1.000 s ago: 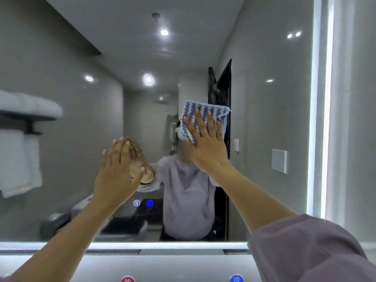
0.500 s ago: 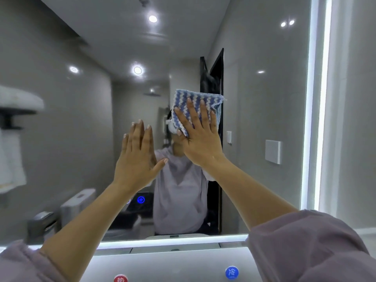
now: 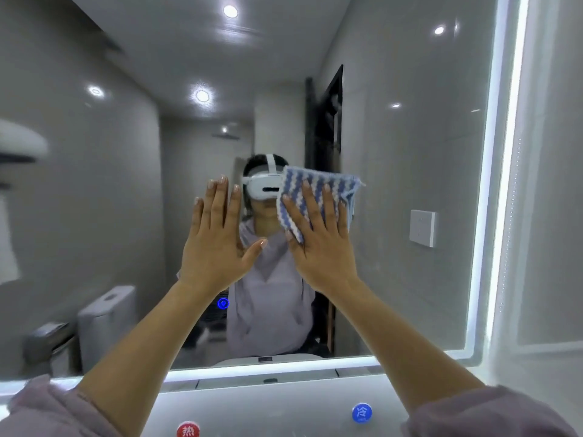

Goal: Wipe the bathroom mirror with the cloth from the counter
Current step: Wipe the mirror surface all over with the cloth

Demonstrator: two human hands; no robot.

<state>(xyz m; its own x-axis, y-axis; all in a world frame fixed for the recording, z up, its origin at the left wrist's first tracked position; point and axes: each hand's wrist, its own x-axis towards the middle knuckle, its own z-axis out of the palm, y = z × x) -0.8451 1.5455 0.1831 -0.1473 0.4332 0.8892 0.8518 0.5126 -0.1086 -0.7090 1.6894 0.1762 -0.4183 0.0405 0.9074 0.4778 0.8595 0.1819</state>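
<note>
Grey-walled bathroom, seen head-on at a large mirror (image 3: pixel 410 152) edged by a lit strip (image 3: pixel 492 216). Right hand (image 3: pixel 318 244) spread flat, palm to the glass, pinning a blue-and-white cloth (image 3: pixel 318 190) against the mirror near its middle; fingers splayed over the fabric rather than curled round it, presumably to spread pressure across a wide patch while wiping. Cloth off the counter, bunched under the palm, upper edge and right corner protruding past the fingertips. Left hand (image 3: pixel 217 238) open and empty, fingers together and thumb out, raised just beside the right, apart from the cloth; touching the glass or only near it, not discernible. Likely role: steadying the body during the reach. Wiping judged under way, central zone only; outer areas of glass presumably still to cover. Below the mirror, pale counter (image 3: pixel 268 405) bearing a red round tap marker (image 3: pixel 188 430) and a blue one (image 3: pixel 362 413). Containers: none clearly visible on the counter; reflected toilet cistern (image 3: pixel 107 310) closed, contents hidden.
</note>
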